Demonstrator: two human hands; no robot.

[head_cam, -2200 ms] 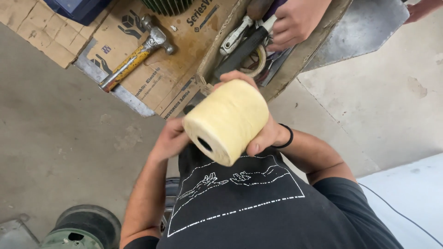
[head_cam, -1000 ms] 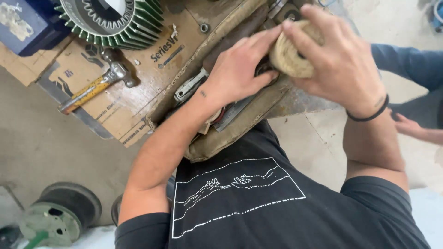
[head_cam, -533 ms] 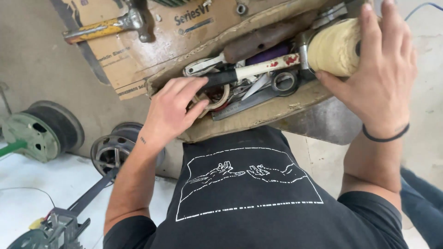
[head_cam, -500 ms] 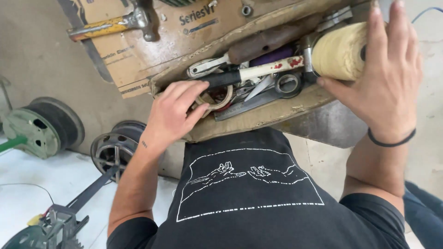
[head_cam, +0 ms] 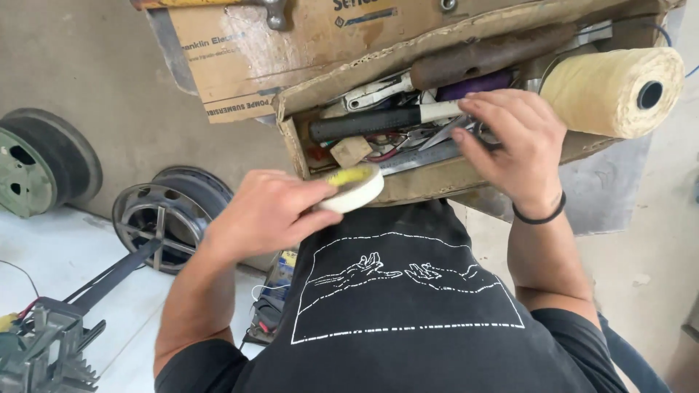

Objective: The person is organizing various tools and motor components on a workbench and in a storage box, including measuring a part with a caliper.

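My left hand [head_cam: 266, 211] grips a round white roll of tape [head_cam: 354, 188] with a yellow top, held just in front of a worn cardboard box [head_cam: 426, 178] full of tools. My right hand [head_cam: 513, 142] reaches into that box, fingers spread over metal tools and a black-handled tool [head_cam: 375, 121]. A large spool of cream twine [head_cam: 611, 91] lies on its side at the box's right end, apart from my right hand. A brown-handled tool [head_cam: 488, 54] rests along the box's back.
Flattened cardboard sheets [head_cam: 291, 44] with a hammer head [head_cam: 275, 11] lie beyond the box. A green reel [head_cam: 36, 171] and a dark wheel rim [head_cam: 164, 218] stand on the left floor. A metal frame device [head_cam: 44, 342] sits at the lower left.
My right hand has let go of the twine spool, which now lies at the box's right end, and moved onto the tools. My left hand has lifted a tape roll out of the box.
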